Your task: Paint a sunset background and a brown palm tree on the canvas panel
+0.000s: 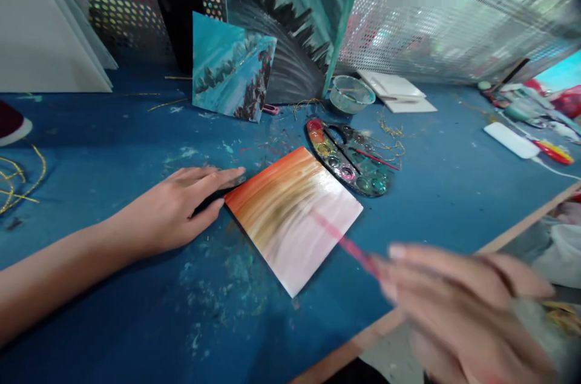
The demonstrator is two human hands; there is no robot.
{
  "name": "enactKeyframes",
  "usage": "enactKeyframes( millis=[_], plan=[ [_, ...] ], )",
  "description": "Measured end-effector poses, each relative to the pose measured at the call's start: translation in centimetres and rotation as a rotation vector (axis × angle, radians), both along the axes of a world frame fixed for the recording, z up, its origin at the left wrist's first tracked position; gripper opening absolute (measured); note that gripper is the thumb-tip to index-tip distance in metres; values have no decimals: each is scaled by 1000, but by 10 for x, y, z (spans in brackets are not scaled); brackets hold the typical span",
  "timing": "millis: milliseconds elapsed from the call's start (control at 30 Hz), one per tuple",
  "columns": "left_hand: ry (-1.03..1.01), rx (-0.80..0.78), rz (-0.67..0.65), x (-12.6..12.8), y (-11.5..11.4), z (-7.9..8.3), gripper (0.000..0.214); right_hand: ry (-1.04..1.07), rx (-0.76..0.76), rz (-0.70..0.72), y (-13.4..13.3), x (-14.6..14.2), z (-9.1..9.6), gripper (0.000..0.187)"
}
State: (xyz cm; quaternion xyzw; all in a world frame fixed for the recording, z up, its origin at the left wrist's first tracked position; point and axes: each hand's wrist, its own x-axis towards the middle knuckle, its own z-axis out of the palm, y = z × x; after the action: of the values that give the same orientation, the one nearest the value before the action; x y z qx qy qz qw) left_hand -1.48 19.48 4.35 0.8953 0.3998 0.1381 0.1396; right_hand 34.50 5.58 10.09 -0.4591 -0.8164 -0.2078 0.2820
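A small square canvas (290,220) lies on the blue table, painted in bands from orange through brown to pale pink. My left hand (181,205) rests on the table at its left corner, fingers stretched out, the thumb and index finger apart on either side of that corner. Blurred by motion, my right hand (472,305) pinches a pink-red paintbrush (349,248) whose tip is over the canvas's pale area; whether it touches cannot be made out. Beyond the canvas sits a paint palette (347,160) with several colour wells, a red-handled brush and a dark brush lying on it.
A clear water tub (351,94) stands behind the palette, near stacked white canvases (397,91). A small blue landscape painting (231,66) leans against a larger dark one (295,26). A white device (511,140) lies right. The table's wooden edge (381,326) runs along the near right.
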Motion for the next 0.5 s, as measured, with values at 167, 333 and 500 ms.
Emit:
enactKeyframes(
  millis=[167, 333, 500],
  plan=[
    [-4, 13, -9, -1, 0, -2, 51, -66, 10, -6, 24, 5, -11, 15],
    [-17, 46, -29, -3, 3, -4, 51, 34, -134, 21, -18, -18, -11, 26],
    [-36, 97, -74, -6, 9, -8, 52, 12, 11, -84, 6, -5, -7, 17]
  ],
)
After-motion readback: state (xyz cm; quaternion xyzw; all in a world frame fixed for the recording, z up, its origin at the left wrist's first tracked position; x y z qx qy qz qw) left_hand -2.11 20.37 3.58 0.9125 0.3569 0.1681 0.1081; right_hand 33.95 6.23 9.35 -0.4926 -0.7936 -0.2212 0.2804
